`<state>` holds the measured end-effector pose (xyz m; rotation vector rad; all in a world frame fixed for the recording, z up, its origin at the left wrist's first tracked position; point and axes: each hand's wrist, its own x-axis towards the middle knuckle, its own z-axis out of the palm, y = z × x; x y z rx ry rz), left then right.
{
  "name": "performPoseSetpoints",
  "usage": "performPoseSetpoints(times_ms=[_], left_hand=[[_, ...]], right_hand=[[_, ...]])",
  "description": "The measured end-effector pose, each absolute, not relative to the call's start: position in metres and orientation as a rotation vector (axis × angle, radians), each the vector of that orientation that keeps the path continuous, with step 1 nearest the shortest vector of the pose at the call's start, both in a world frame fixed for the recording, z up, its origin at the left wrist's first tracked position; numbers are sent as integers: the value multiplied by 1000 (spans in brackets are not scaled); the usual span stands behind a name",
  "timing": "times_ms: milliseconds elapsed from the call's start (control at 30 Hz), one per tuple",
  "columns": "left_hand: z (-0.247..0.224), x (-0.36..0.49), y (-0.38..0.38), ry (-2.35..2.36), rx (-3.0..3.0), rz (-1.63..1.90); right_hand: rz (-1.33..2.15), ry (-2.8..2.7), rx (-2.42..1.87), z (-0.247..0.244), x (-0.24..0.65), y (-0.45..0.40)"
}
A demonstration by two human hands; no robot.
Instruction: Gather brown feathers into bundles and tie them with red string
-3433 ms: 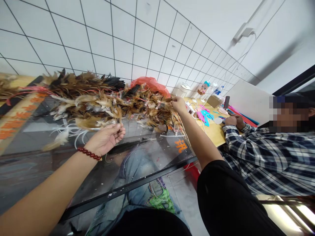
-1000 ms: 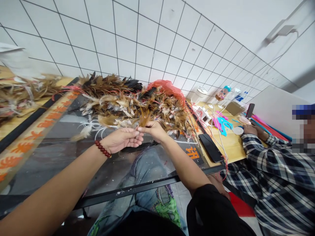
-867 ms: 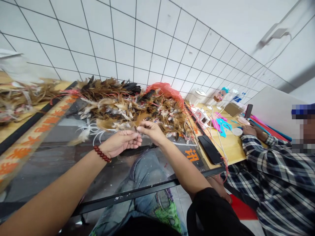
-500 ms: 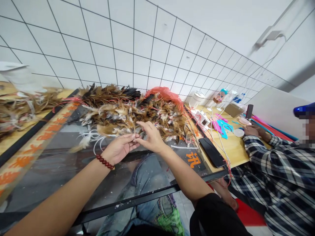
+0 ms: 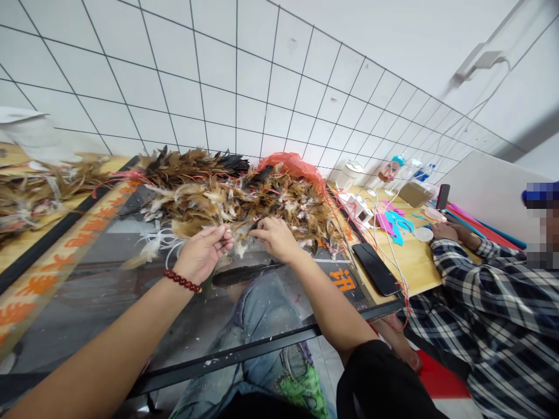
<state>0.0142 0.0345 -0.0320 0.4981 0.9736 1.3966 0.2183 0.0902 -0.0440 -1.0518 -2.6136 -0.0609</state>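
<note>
A large heap of brown, black and white feathers (image 5: 201,201) lies across the dark table top. My left hand (image 5: 205,253), with a dark red bead bracelet (image 5: 182,280), is at the heap's near edge. Its thumb and forefinger are pinched, with a small pale bit at their tips that is too small to name. To its right, my right hand (image 5: 279,240) reaches to the near edge of the feathers with thumb and fingertips pressed together. What they pinch is hidden. Thin white strips (image 5: 168,240) and a pale feather (image 5: 138,259) lie left of my left hand.
A red plastic bag (image 5: 292,166) sits behind the heap, against the white wall grid. On the right are a black phone (image 5: 376,270), cables, turquoise and pink pieces (image 5: 395,226), and a person in a checked shirt (image 5: 476,273). More feathers (image 5: 30,195) lie at far left.
My hands, fingertips together before, have moved apart. The left went slightly left, and the right moved a little right to the edge of the feather heap.
</note>
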Motion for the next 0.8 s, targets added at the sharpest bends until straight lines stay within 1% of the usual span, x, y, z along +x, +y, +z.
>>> performPoseSetpoints(times_ms=[233, 400, 500, 600, 800], left_hand=[[-26, 19, 29, 1044, 498, 1303], [-27, 20, 28, 1044, 518, 1240], [-28, 21, 28, 1048, 578, 1182], [-31, 22, 26, 1081, 644, 1130], [-36, 19, 27, 1106, 848, 986]], right_hand=[[-201, -2490, -896, -37, 213, 83], [-371, -2594, -749, -31, 203, 72], [-438, -2589, -733, -32, 199, 69], [-445, -2566, -753, -34, 199, 68], [-346, -2602, -722, -34, 200, 70]])
